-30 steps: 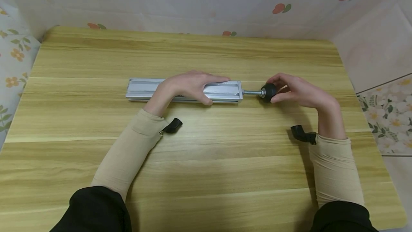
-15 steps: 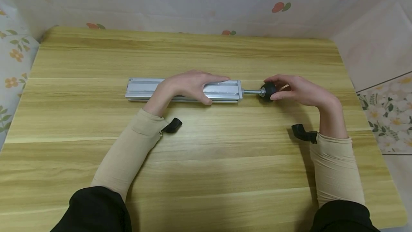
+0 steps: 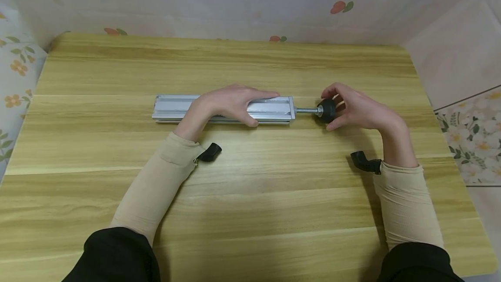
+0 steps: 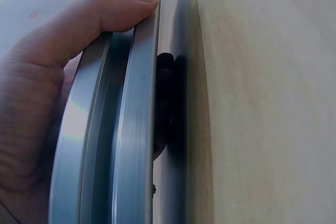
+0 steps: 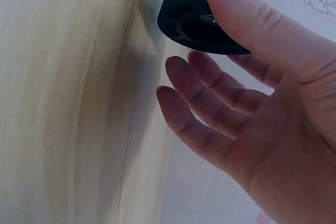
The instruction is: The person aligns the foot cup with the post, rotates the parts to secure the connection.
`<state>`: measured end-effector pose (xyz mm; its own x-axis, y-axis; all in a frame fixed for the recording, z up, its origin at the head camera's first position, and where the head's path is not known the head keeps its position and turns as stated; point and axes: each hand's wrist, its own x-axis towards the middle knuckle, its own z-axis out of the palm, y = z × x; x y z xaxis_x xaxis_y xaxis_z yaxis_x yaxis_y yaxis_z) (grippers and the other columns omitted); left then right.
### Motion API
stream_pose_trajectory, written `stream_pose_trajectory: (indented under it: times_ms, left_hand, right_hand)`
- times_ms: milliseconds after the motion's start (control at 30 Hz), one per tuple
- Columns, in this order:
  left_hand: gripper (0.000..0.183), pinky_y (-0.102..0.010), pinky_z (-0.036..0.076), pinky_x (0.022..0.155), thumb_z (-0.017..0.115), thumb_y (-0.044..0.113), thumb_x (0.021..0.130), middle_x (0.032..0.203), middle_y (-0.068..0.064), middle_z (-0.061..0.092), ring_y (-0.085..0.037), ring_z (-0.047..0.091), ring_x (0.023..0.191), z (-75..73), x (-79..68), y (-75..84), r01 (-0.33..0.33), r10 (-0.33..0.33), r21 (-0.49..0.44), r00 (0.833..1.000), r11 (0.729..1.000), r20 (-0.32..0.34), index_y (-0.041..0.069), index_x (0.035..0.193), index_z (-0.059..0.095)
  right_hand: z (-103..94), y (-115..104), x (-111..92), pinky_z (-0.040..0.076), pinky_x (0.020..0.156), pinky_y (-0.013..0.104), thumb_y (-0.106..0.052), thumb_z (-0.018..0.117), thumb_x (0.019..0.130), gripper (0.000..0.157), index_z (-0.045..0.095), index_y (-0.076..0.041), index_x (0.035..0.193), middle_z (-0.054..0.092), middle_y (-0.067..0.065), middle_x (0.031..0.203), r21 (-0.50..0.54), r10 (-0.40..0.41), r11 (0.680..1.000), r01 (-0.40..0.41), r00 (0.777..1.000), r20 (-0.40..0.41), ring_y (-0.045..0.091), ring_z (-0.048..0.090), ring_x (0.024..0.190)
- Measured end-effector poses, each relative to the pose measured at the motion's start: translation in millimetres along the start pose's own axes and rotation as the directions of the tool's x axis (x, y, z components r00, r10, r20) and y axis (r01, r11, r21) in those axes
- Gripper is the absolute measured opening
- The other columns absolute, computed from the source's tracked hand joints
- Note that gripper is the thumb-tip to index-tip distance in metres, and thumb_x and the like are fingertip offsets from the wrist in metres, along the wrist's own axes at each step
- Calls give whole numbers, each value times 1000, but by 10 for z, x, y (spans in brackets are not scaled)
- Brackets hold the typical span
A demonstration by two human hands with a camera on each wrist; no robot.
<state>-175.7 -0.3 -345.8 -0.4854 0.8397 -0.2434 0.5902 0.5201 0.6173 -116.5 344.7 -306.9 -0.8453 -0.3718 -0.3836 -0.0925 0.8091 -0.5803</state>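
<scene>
My left hand (image 3: 231, 102) lies over a silver aluminium profile (image 3: 172, 109) flat on the table. Its thumb is on the near side and the other fingers reach over the far side; in the left wrist view the thumb (image 4: 123, 11) presses the grooved metal. From the profile's right end cap runs a threaded rod (image 3: 306, 111) ending in a black levelling foot (image 3: 326, 111). Around that foot my right hand (image 3: 362, 108) spreads its thumb and index finger wider than its rim. In the right wrist view the thumb overlaps the black disc (image 5: 184, 17), and the lower fingers stand apart from it; contact is unclear.
The wood-grain table (image 3: 250, 212) carries the profile near its middle. Patterned curtain cloth (image 3: 235, 3) stands behind the far edge. Black wrist-camera mounts stick out from both beige sleeves, the left mount (image 3: 210, 152) and the right mount (image 3: 365, 161).
My right thumb and index finger have spread from a pinch on the black foot to a wider span around it. The left hand and the profile have stayed in place.
</scene>
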Motion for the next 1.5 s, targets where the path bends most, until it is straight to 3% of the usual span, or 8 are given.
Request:
stream_pose_trajectory:
  times_ms: [267, 433, 567, 967, 1133, 1267, 1367, 1500]
  left_hand:
    - [91, -41, 39, 116, 69, 34, 82, 165, 13, 37, -12, 47, 138, -3, -4, 10, 3, -3, 1, 1000, 1000, -3, 39, 162, 28]
    - [91, -41, 40, 114, 69, 34, 81, 165, 14, 38, -12, 49, 134, -2, -2, 15, 4, -4, 11, 1000, 1000, -5, 41, 162, 28]
    - [91, -41, 40, 113, 69, 34, 81, 164, 14, 38, -12, 49, 128, -1, 0, 11, 0, 0, 12, 1000, 1000, -6, 41, 162, 28]
    - [91, -40, 40, 115, 70, 34, 81, 165, 15, 37, -11, 48, 135, -3, -16, -2, -2, 2, 3, 1000, 1000, -12, 41, 162, 28]
    - [91, -40, 39, 115, 69, 32, 81, 165, 15, 36, -11, 48, 133, -4, -14, 4, -7, 7, 2, 1000, 1000, -7, 39, 162, 28]
    - [91, -41, 40, 114, 69, 33, 82, 166, 14, 36, -12, 48, 134, -2, -8, 2, -4, 4, 6, 1000, 1000, -2, 40, 162, 27]
    - [91, -41, 40, 115, 69, 33, 82, 166, 15, 36, -12, 47, 137, 3, -4, -5, 0, 0, 9, 1000, 1000, -1, 41, 162, 27]
    - [92, -41, 38, 116, 69, 32, 82, 166, 13, 36, -12, 45, 142, 3, -3, -8, -1, 1, 8, 1000, 1000, 0, 41, 162, 27]
  right_hand:
    - [-28, -1, -30, 51, 103, 51, -11, 89, 77, 71, 50, -2, 136, 59, 18, 134, -32, 18, 999, -19, 1000, -21, 35, 60, 123]
    - [-50, 53, -67, 54, 99, 28, -15, 86, 81, 62, 55, -5, 134, 65, 12, 128, -55, -14, 998, 11, 999, -43, 13, 60, 113]
    - [-69, 85, -85, 48, 90, 13, -17, 81, 87, 54, 58, -6, 136, 66, 11, 128, -64, -34, 997, 32, 999, -31, 2, 59, 107]
    - [-95, 120, -105, 38, 89, 12, -24, 63, 102, 45, 57, -15, 145, 59, 7, 138, -101, -36, 994, 39, 999, 31, 9, 51, 110]
    - [-98, 99, -118, 38, 91, 10, -25, 64, 102, 55, 48, -16, 153, 53, 9, 148, -67, -28, 997, 31, 998, 50, 21, 53, 124]
    - [-84, 73, -97, 46, 98, 17, -21, 77, 92, 74, 41, -14, 156, 48, 9, 153, -6, -20, 1000, 20, 998, 57, 30, 53, 130]
    - [-53, 45, -58, 52, 103, 34, -16, 86, 82, 83, 42, -9, 151, 48, 12, 149, 6, -24, 1000, 24, 999, 48, 32, 54, 129]
    - [2, 6, -11, 50, 104, 52, -10, 90, 76, 85, 42, -2, 145, 50, 16, 143, -22, -28, 999, 29, 999, 21, 35, 55, 126]
